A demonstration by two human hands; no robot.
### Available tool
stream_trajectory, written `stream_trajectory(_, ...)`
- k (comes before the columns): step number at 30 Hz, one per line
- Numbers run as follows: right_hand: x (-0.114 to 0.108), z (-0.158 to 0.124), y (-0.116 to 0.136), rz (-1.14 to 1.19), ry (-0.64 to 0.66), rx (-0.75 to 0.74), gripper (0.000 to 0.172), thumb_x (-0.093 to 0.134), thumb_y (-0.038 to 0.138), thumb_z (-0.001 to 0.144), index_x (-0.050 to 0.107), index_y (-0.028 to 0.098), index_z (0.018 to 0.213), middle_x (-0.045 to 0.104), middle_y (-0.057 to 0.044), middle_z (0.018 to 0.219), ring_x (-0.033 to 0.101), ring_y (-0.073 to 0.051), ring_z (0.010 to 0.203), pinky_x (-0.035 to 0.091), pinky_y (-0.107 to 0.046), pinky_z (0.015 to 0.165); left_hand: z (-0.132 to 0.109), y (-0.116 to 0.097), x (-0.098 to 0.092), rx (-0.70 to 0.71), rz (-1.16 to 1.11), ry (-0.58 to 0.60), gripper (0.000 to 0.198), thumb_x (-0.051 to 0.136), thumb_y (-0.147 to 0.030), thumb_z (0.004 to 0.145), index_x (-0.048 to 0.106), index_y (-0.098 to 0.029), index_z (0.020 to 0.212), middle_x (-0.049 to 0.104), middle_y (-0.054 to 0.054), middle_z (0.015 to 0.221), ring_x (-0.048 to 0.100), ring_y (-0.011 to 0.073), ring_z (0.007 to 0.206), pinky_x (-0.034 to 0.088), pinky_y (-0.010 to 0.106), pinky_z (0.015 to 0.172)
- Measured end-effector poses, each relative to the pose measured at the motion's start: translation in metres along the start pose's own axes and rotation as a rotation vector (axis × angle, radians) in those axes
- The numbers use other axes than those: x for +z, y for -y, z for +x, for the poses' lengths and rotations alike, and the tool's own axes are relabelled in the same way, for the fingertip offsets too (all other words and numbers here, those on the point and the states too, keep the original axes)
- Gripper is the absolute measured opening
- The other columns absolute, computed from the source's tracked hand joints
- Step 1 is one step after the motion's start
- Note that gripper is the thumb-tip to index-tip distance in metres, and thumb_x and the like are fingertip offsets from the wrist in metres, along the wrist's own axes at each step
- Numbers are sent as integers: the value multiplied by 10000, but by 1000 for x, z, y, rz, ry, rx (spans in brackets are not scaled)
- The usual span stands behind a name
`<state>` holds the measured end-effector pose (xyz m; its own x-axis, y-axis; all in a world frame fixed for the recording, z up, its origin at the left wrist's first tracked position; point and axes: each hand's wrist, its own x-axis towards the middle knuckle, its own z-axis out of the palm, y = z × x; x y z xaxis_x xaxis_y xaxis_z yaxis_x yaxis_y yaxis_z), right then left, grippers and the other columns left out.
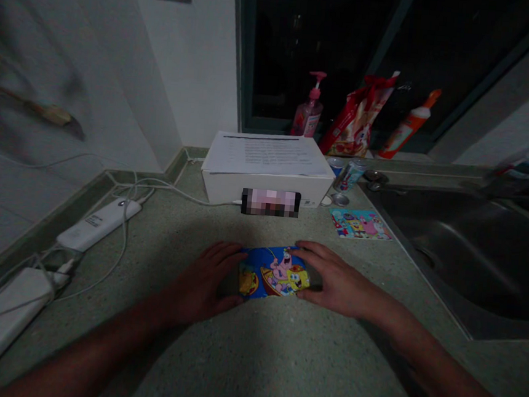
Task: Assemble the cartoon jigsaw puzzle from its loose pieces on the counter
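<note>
On the speckled surface [249,370], a blue cartoon-printed packet [274,272] is touched at both short ends by the open left hand [205,275] and right hand [338,280]; it is judged light and flexible, best taken by those ends.

Two hands [206,277], two SpongeBob cards [273,272], one sink [449,252].

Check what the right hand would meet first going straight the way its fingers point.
The blue, cartoon-printed flat card comes first: the right hand's fingers appear to touch its edge, though depth is unclear. Past it lies the left hand.
</note>
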<state>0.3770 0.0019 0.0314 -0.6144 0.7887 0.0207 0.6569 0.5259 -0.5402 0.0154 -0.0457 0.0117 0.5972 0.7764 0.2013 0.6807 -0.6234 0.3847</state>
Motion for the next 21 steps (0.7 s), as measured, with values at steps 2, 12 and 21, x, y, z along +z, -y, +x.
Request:
stream_trajectory(2,-1,1,2,17,-14,2,769,912,395,831,641,318,1547,599,-143,1628,577,-404,1505,488,-618,1256,0,0,0,3,-4,-10,782,783,-509,973,459,-254,1637,557,182,1662,527,419,1529,477,681,1246)
stream_trajectory(12,3,5,-3,450,-192,167,431,734,455,1007,697,360,1426,711,-101,1507,672,-349,1405,545,-647,1197,0,0,0,-5,-21,-15,779,779,-514,973,458,-282,1644,564,167,1662,537,418,1524,488,679,1236)
stream_trajectory(21,3,5,7,752,-196,312,421,740,476,998,723,379,1407,682,-72,1596,585,-344,1535,477,-645,1270,-1,1,0,-20,-10,-16,784,768,-511,974,445,-280,1650,568,170,1658,537,420,1523,475,677,1247)
